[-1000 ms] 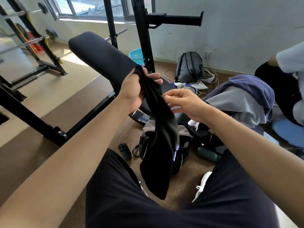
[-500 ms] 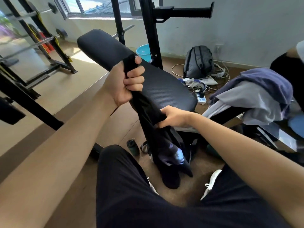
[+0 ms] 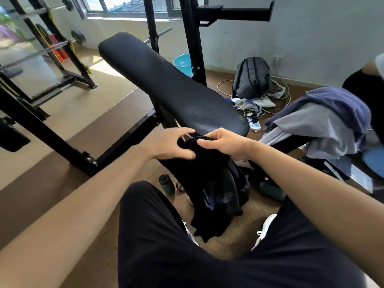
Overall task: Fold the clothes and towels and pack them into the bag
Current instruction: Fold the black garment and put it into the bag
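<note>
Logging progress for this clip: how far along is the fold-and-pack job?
Done: nothing visibly folded or packed. In hand: the black garment hangs unfolded, right hand pinching its top edge, left hand at it, grip blurred. Left: the blue and grey clothes heaped to the right, plus all packing.

Left hand (image 3: 166,144) down on black garment (image 3: 212,175)

blurred: left hand (image 3: 168,145), grip on black garment (image 3: 207,183) unclear | half hidden behind right forearm (image 3: 291,169): green bottle (image 3: 270,192) | cut by right edge: second person (image 3: 372,84)
</note>
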Demonstrator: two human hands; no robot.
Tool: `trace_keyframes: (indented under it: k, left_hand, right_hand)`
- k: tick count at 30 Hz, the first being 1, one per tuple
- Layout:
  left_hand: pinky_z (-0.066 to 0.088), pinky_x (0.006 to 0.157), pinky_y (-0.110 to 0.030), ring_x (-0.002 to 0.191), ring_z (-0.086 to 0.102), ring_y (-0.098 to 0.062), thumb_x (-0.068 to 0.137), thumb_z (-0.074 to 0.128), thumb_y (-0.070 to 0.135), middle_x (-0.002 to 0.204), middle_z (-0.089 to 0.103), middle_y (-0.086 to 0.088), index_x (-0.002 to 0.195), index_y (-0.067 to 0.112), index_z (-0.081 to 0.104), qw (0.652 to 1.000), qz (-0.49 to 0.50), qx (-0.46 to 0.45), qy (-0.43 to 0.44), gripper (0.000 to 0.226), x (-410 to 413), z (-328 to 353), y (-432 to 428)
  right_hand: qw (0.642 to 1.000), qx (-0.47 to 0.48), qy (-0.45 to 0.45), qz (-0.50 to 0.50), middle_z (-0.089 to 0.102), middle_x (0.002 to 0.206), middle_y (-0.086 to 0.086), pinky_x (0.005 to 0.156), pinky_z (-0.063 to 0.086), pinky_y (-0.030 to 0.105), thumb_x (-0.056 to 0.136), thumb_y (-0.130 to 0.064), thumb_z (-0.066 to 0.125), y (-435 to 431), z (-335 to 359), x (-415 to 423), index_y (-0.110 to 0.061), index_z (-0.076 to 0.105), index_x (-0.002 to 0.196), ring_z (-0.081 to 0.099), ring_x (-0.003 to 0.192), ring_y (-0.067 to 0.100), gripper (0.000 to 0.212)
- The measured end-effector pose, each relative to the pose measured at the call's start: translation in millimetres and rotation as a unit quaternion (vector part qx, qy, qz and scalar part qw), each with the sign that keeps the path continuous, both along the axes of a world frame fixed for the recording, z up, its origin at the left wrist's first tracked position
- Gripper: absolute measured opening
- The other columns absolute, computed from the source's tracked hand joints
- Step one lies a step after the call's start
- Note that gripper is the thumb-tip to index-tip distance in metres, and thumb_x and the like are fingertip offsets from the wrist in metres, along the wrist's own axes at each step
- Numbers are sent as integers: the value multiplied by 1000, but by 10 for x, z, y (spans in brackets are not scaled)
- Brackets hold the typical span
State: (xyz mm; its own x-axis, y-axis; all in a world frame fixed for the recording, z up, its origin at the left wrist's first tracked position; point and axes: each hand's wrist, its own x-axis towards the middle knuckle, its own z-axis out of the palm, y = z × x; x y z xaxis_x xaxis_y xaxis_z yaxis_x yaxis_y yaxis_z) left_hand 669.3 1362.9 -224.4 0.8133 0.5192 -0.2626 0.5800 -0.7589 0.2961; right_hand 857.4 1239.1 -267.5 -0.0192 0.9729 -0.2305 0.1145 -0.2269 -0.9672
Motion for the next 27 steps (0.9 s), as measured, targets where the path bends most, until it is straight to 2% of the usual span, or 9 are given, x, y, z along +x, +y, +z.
trace_keyframes:
  k: [1,3,6,10,13,18,22,25,27]
  left_hand:
    - [37,78,-26,100,54,-10,81,72,63,105,56,15,138,39,56,998,-30,56,8,64,43,-24,-71]
    - [36,63,-26,90,60,-15,86,72,54,80,56,16,103,32,71,993,-19,106,-49,28,98,-71,-143]
    - [44,64,-33,83,65,-22,80,64,59,68,61,11,65,38,61,983,44,93,-155,26,125,-152,-14]
    - [49,70,-39,69,60,-20,71,54,57,56,57,15,58,34,60,948,142,4,-286,27,110,-106,84]
    - [46,65,-41,62,52,-20,79,62,39,52,50,10,60,14,59,880,262,-30,-395,32,109,-36,150]
    - [56,86,-52,76,60,-24,75,62,42,72,63,-3,75,5,65,807,409,-93,-415,37,-26,57,319]
    - [59,84,-44,83,68,-24,73,71,49,77,69,1,67,14,65,808,440,-91,-381,36,-113,33,434]
    - [53,79,-34,78,63,-18,78,79,50,78,67,4,65,21,63,829,429,-60,-354,36,-193,-41,556]
    - [53,77,-36,78,64,-26,84,75,49,74,67,0,61,20,62,853,408,-26,-323,40,-273,-136,696]
  right_hand:
    - [1000,6,-8,6,69,90,12,83,52,40,97,-32,67,-7,36,-6,-7,75,93,64,86,28,26]
    - [998,21,-46,25,67,84,3,74,52,30,91,-28,75,-43,97,26,-17,73,87,64,79,17,12]
    - [987,8,-151,52,70,84,-1,73,54,26,77,-11,86,-119,56,186,-12,66,92,66,78,10,25]
    - [955,-61,-291,12,71,80,-5,76,54,30,70,-3,85,-276,-383,431,-17,69,83,66,73,7,25]
    - [955,-65,-285,-49,72,83,-1,82,58,39,70,-5,86,-446,-718,560,-9,73,88,66,78,12,23]
    - [962,-24,-247,-111,64,73,-9,72,48,27,83,-2,77,-606,-861,714,-13,71,84,58,74,6,12]
    - [948,32,-242,-203,70,87,1,79,49,38,99,-12,60,-512,-711,822,-13,70,98,61,82,12,11]
    - [929,55,-302,-206,72,105,-1,94,47,37,103,-14,51,-415,-456,843,-18,69,116,63,101,17,22]
    - [921,67,-327,-201,67,114,-2,95,40,29,103,-12,49,-361,-281,884,-16,64,126,58,110,16,28]
